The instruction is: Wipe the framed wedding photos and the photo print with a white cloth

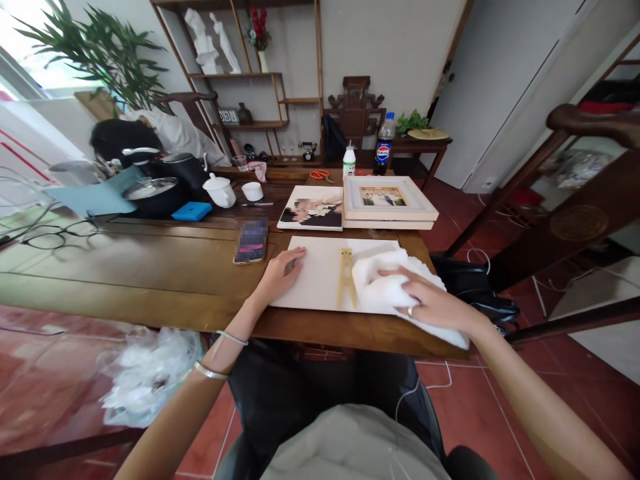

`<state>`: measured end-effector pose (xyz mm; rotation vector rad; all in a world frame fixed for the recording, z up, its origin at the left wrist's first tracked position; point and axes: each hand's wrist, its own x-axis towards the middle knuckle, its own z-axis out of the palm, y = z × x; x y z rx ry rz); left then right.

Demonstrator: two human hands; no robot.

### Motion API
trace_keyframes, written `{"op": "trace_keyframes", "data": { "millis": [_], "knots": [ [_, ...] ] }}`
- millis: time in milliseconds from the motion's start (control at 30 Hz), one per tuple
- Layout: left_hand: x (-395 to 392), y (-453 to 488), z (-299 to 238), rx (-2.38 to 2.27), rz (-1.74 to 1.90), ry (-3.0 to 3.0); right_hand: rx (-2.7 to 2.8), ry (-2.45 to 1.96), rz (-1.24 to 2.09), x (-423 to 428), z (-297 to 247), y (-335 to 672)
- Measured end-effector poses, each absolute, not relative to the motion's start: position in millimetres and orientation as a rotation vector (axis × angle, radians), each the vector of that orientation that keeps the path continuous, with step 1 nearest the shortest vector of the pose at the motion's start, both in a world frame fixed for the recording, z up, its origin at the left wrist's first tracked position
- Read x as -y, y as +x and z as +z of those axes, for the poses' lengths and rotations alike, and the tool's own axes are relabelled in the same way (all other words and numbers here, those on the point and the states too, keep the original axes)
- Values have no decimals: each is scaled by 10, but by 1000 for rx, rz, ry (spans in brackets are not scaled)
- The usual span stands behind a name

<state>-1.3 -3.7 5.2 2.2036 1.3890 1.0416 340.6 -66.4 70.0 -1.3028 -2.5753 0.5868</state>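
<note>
Dark wooden table [150,267] carries a white board [325,273] near its front edge. On the board's left edge the left hand [280,270] presses flat, fingers loose, holding nothing. On the board's right part the right hand [430,303] clutches a white cloth [380,287], just right of a yellowish clip [346,277].

The board [320,273] lies on the table [150,267], at its near edge. On the board, left to right: left hand [280,273], peg [346,277], cloth [385,287]. The right hand [430,303] lies on the cloth. The phone [251,241] is just left of the board. Behind the board: print [313,208] left, frame [387,199] right.
</note>
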Motion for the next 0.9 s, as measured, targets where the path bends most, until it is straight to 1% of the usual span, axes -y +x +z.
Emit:
{"op": "trace_keyframes", "data": {
  "millis": [167,300,467,600,700,800,900],
  "knots": [
    [45,-16,49,-1368,1071,2171,2531,-1403,270,179,564,3284],
    [64,-8,61,-1361,1081,2157,2579,-1364,176,306,552,3139],
    [63,-13,57,-1357,1077,2163,2726,-1126,266,1002,672,3158],
    [42,-27,32,-1353,1078,2175,2754,-1119,374,1226,819,3286],
    [32,-36,15,-1345,1091,2180,2777,-1222,369,984,833,3317],
    [28,-41,14,-1333,1103,2179,2734,-1348,185,512,726,3268],
    [30,-45,28,-1341,1086,2187,2670,-1369,35,103,582,3165]
  ]
}}
